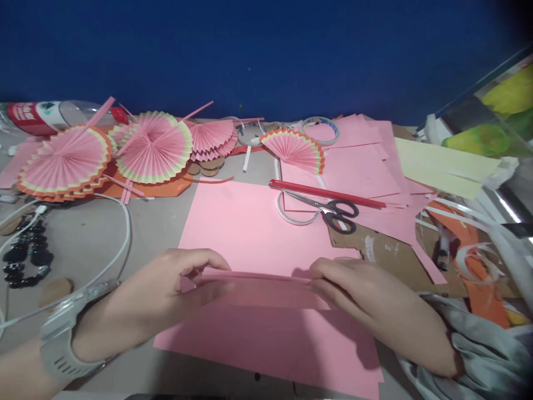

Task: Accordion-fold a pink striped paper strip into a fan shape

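Between my two hands a sheet of pink paper (270, 291) is raised, with narrow folds along its far edge. My left hand (200, 278) pinches the left end of that folded edge, thumb below and fingers on top. At the other end my right hand (337, 283) grips the edge between thumb and fingers. Under it lie larger pink sheets (266, 339) on the grey table. Beyond my right hand, scissors (327, 208) with black handles lie across a tape roll (297, 214), beside a red pen-like stick (328, 193).
Pleated paper fans (154, 147) stand at the back left near a plastic bottle (45, 116). Pink sheets (362, 161), a pale yellow sheet (441, 164) and orange scraps (478, 266) spread rightward. A white cable (127, 228) and black beads (27, 253) lie left. A blue wall (250, 55) closes the back.
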A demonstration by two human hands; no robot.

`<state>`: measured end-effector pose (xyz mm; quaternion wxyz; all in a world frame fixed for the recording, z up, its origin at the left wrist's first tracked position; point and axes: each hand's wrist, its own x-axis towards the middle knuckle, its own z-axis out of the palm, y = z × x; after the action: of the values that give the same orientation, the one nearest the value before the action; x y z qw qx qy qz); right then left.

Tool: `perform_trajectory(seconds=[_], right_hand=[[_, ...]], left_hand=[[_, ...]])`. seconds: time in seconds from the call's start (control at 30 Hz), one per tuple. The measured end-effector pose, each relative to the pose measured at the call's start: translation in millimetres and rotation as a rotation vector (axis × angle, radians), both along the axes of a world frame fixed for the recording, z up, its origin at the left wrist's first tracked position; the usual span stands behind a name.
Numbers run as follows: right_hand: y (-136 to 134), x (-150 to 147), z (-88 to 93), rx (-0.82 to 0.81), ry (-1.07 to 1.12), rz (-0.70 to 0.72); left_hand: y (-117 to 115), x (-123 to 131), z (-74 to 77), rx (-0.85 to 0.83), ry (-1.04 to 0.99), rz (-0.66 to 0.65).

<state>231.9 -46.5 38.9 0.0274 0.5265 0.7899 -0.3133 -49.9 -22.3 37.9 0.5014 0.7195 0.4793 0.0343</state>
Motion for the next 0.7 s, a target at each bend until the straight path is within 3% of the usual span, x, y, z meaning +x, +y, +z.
perform_trajectory(seconds=[0.37, 0.57, 0.7], right_hand=[[-3.9, 9.5, -2.1, -0.047, 0.106, -0.021], [-0.9, 10.9, -5.5, -0.304, 0.193, -0.002], [7.0, 2.0, -16.3, -0.146, 0.177, 0.064]], left_hand=[[-6.5, 2.7, -7.8, -0.045, -0.025, -0.002], [0.0, -1.3, -13.7, -0.364, -0.101, -0.103], [4.8, -0.7, -18.2, -0.092, 0.049, -0.146]])
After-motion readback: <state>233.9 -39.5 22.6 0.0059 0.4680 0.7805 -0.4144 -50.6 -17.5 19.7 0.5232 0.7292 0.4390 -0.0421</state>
